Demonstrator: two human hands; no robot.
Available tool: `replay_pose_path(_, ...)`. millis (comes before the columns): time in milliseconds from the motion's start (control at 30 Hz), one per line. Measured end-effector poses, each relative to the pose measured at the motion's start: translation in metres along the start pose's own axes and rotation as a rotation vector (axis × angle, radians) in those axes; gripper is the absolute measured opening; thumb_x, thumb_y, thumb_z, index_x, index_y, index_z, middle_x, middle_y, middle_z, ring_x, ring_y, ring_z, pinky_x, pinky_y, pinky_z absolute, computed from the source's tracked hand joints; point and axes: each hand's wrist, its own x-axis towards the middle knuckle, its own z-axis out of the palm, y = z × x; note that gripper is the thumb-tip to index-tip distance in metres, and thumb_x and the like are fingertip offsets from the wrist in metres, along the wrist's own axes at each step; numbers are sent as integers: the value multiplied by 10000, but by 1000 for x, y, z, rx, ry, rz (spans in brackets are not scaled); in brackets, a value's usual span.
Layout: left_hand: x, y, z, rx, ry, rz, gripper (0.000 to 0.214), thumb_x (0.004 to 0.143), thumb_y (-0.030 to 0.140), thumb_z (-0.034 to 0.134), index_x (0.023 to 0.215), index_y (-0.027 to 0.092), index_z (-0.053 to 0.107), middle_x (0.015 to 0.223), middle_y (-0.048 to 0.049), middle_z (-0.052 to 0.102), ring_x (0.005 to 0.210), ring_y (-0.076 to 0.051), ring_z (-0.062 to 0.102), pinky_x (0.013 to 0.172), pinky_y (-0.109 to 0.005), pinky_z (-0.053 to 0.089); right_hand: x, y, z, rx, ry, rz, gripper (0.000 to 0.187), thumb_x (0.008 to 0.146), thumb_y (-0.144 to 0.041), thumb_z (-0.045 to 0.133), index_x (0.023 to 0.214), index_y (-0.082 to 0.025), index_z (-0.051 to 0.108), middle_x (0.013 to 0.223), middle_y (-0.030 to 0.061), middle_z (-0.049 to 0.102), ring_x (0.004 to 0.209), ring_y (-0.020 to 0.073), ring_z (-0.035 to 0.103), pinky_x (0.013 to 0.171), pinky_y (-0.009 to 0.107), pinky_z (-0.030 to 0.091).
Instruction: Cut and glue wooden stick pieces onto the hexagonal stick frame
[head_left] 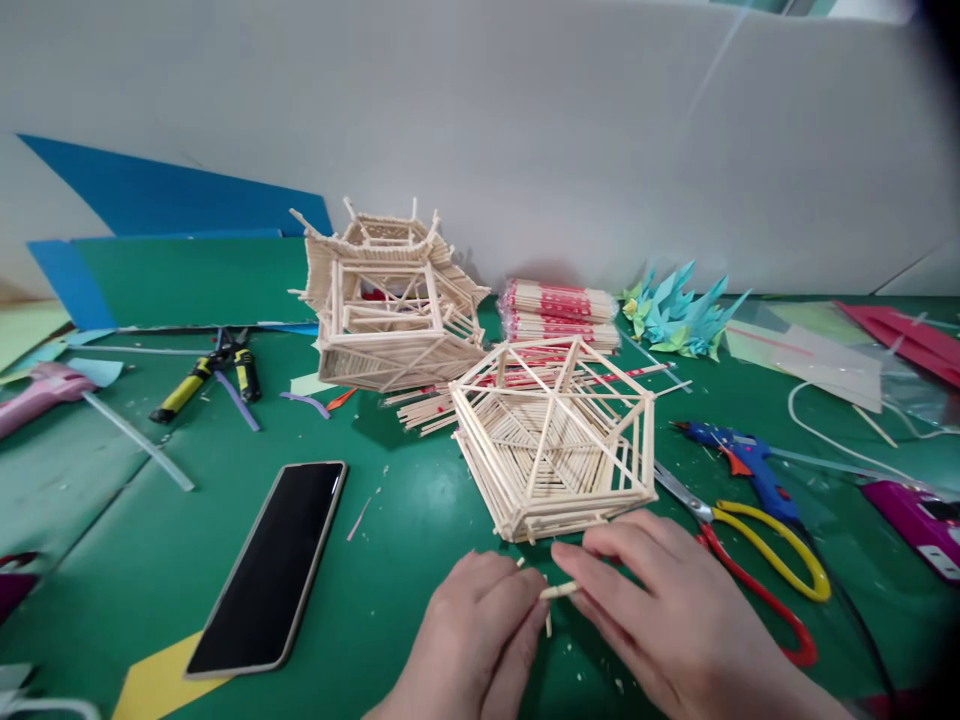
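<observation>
Between my two hands, low in the head view, is a short pale wooden stick (559,591). My left hand (480,625) pinches its left end, and my right hand (660,600) pinches the other end between thumb and fingers. Small stick ends poke out around the left fingertips; how they join is hidden. Just beyond the hands stands a hexagonal frame (517,490) of wooden sticks, with a spoked open top and a slatted floor. Further back on the left rests a larger pagoda-like stick model (397,360) with flared roof corners.
Scissors (750,540) and a blue glue gun (757,465) lie right of the frame. On the left are a phone (270,570), yellow-black pliers (214,370) and a pink glue gun (52,395). Packed stick bundles (562,305) and folded-paper plants (679,310) stand at the back.
</observation>
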Motion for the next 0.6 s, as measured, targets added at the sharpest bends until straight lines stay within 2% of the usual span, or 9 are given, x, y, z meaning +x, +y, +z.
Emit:
replay_pose_path(100, -3, -4, -6, 211, -51, 36, 204, 845, 115, 384, 788, 145, 578, 618, -51, 576, 546, -161, 504, 508, -266, 381, 9, -3, 13, 41, -25, -6, 151, 845, -148, 483, 877, -165, 629, 659, 25, 560, 619, 161, 463, 549, 287, 345)
replay_pose_path(200, -4, -10, -10, 387, -35, 126, 208, 833, 97, 374, 796, 140, 574, 573, -33, 564, 486, -163, 474, 476, -283, 338, 13, -5, 22, 78, -67, 23, 168, 860, -156, 465, 770, -168, 606, 647, 22, 537, 614, 158, 442, 552, 288, 317)
replay_pose_path(367, -15, -24, -4, 541, -77, 160, 240, 774, 63, 404, 583, 187, 479, 490, 6, 520, 414, -145, 453, 465, -292, 297, 10, -18, 46, 47, -120, 15, 341, 912, -185, 358, 597, -190, 489, 579, 11, 506, 550, 142, 422, 522, 284, 282)
replay_pose_path(467, -30, -30, 2, 587, -79, 173, 235, 749, 46, 395, 585, 196, 471, 467, 19, 519, 390, -142, 463, 457, -294, 290, 1, -28, 66, 25, -58, 29, 397, 940, -203, 289, 582, -202, 462, 530, -7, 486, 498, 133, 405, 499, 283, 266)
replay_pose_path(600, -46, -35, 6, 639, -64, 167, 270, 738, -3, 387, 575, 201, 458, 441, 35, 517, 372, -133, 475, 454, -288, 300, -13, -38, 86, 18, -4, 97, 394, 939, -203, 299, 568, -207, 433, 507, -21, 464, 480, 119, 415, 497, 259, 288)
